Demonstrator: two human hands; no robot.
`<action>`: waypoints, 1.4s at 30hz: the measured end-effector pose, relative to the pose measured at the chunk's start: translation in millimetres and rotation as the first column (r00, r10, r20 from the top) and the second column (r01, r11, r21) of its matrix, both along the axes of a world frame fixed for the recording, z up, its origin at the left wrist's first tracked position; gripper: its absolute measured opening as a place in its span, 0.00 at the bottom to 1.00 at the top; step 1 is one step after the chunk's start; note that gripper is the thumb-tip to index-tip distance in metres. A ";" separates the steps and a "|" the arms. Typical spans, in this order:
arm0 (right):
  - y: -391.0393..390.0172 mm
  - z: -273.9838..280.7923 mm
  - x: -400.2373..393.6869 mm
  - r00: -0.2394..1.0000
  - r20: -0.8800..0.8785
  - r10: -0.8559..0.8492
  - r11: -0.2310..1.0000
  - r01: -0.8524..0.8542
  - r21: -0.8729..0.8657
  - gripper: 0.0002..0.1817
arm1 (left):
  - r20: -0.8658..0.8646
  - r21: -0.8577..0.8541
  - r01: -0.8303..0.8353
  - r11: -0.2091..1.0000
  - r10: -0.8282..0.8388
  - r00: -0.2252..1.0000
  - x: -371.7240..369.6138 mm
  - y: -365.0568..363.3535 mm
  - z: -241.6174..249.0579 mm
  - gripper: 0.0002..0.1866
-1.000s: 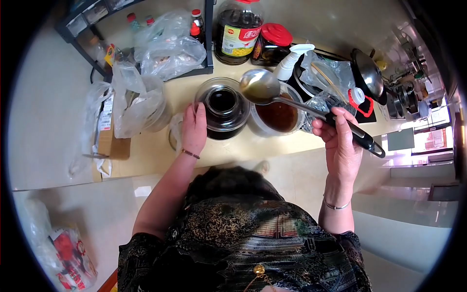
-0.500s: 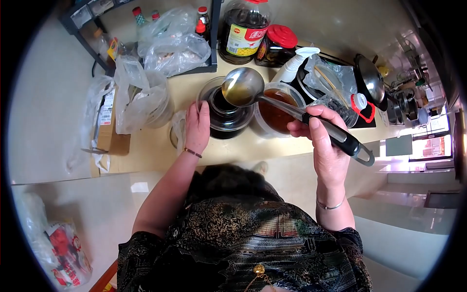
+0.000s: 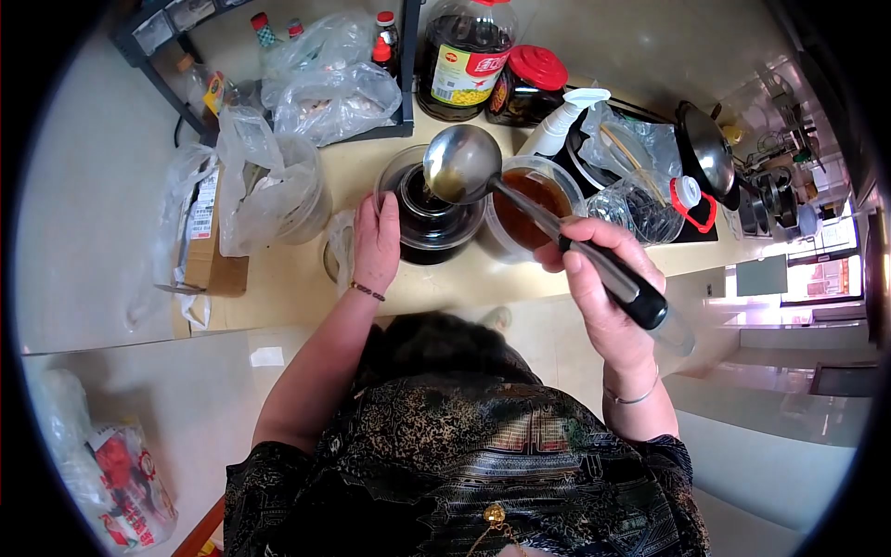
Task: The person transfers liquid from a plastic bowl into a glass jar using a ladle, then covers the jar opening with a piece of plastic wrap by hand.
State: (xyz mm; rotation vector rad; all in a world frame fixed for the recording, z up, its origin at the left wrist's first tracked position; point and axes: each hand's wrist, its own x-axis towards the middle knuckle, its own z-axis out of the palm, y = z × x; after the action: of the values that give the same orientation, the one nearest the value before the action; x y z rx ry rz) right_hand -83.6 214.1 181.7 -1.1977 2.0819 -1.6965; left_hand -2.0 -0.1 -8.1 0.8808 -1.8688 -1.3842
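My right hand (image 3: 601, 288) grips the black handle of a metal ladle (image 3: 461, 163). The ladle's bowl is tilted over the mouth of a dark glass jar (image 3: 430, 215) and holds a little brown liquid. My left hand (image 3: 376, 241) rests against the jar's left side. Just right of the jar stands a clear plastic tub (image 3: 531, 209) filled with dark brown sauce, partly hidden by the ladle's shaft.
A large oil bottle (image 3: 461, 60), a red-lidded jar (image 3: 531, 84) and a white spray bottle (image 3: 561, 121) stand behind. Plastic bags (image 3: 269, 186) lie at the left, a wire rack (image 3: 278, 65) behind them. A black pan (image 3: 705, 148) sits far right.
The ladle moved left from over the sauce tub to over the dark jar and has tipped, with less liquid in its bowl. My right hand lifted the handle end toward me.
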 end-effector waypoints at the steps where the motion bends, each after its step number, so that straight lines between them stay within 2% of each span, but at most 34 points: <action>1: -1.1 -1.0 0.8 0.998 -0.059 -0.006 1.000 0.007 0.004 0.11 | 0.000 0.000 0.000 1.000 0.000 1.000 0.1 -0.1 0.0 0.23; 4: -3.2 -2.1 1.9 0.951 -0.308 0.029 0.999 -0.018 0.038 0.13 | -0.005 -0.011 0.015 1.000 -0.015 1.000 0.4 -0.7 -0.6 0.23; 5: -4.7 -3.2 2.4 0.938 -0.343 0.050 0.999 -0.047 0.018 0.12 | -0.007 -0.017 0.014 1.000 -0.014 1.000 0.1 -0.9 -1.6 0.23; 7: -4.2 -4.7 1.0 0.858 -0.498 0.127 0.992 -0.110 0.064 0.13 | -0.008 -0.023 0.014 1.000 -0.014 1.000 -0.1 -0.9 -1.8 0.23; 11: -5.2 -6.2 10.3 0.787 -0.588 0.185 0.983 -0.157 0.099 0.15 | -0.008 -0.016 0.020 1.000 -0.020 1.000 0.2 -0.8 0.8 0.23; 13: -3.5 -6.0 12.4 0.789 -0.579 0.207 0.978 -0.158 0.135 0.15 | -0.010 -0.014 0.027 1.000 -0.028 1.000 0.2 -1.1 0.8 0.23; 16: 2.4 -20.1 4.1 0.847 -0.520 0.108 0.993 -0.119 0.012 0.13 | -0.021 -0.030 0.013 0.999 -0.014 1.000 -0.9 -1.0 -0.7 0.24; 17: 7.5 -20.3 6.8 0.949 -0.311 0.061 0.997 -0.073 -0.028 0.11 | -0.019 -0.020 0.014 1.000 -0.015 1.000 -1.0 -1.2 -1.4 0.24; 18: 9.9 -24.4 8.1 0.995 -0.091 -0.033 0.988 0.019 -0.152 0.10 | -0.016 -0.010 0.014 1.000 -0.015 1.000 -0.8 -1.3 -1.7 0.24; 19: 11.2 -31.1 7.8 0.985 0.143 -0.101 0.959 0.134 -0.249 0.10 | -0.015 -0.010 0.013 1.000 -0.013 1.000 -0.6 -0.9 -0.5 0.24; 20: 16.8 -34.6 -1.5 0.967 0.247 -0.060 0.938 0.139 -0.316 0.11 | -0.002 -0.008 0.008 1.000 -0.008 1.000 -0.3 -0.3 2.2 0.24; 21: 22.3 -39.2 -8.2 0.926 0.367 -0.086 0.901 0.229 -0.367 0.12 | 0.012 -0.006 0.004 1.000 -0.004 1.000 0.1 0.1 3.7 0.24; 23: 34.0 -44.0 -20.4 0.867 0.489 -0.099 0.845 0.333 -0.418 0.12 | -0.008 0.004 0.007 1.000 -0.007 1.000 -0.7 -1.3 -2.9 0.24; 25: 41.8 -49.7 -25.5 0.852 0.498 -0.164 0.835 0.389 -0.390 0.12 | -0.030 0.014 0.015 1.000 -0.014 0.999 -1.9 -2.6 -5.5 0.23; 27: 47.5 -55.2 -26.0 0.858 0.382 -0.342 0.848 0.457 -0.267 0.11 | -0.028 0.020 0.010 1.000 -0.010 1.000 -1.8 -2.7 -5.6 0.23; 29: 49.9 -57.6 -22.2 0.875 0.236 -0.422 0.877 0.460 -0.139 0.11 | -0.030 0.019 0.008 1.000 -0.007 1.000 -2.1 -3.1 -7.7 0.23; 33: 49.3 -60.9 -15.3 0.889 0.138 -0.437 0.898 0.439 0.012 0.11 | -0.059 0.068 0.041 0.997 -0.037 0.998 -1.0 -2.8 -3.1 0.22; 35: 45.6 -63.7 -12.8 0.898 0.157 -0.411 0.910 0.415 0.004 0.11 | -0.044 0.048 0.034 0.998 -0.032 0.999 -0.4 -2.0 -2.0 0.22; 40: 41.4 -70.7 -11.9 0.916 0.033 -0.399 0.915 0.396 0.073 0.10 | -0.040 0.012 0.021 1.000 -0.020 0.999 -0.6 -2.4 -3.0 0.22; 42: 40.4 -73.1 -11.7 0.919 0.043 -0.391 0.919 0.387 0.073 0.10 | -0.043 0.002 0.021 1.000 -0.021 0.999 -0.1 -2.1 -3.3 0.22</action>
State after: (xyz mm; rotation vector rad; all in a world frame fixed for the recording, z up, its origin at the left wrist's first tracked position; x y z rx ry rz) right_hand -95.3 254.5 108.5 -0.7380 2.4415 -1.7752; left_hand -2.1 -2.3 -11.4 0.8287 -1.8492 -1.4079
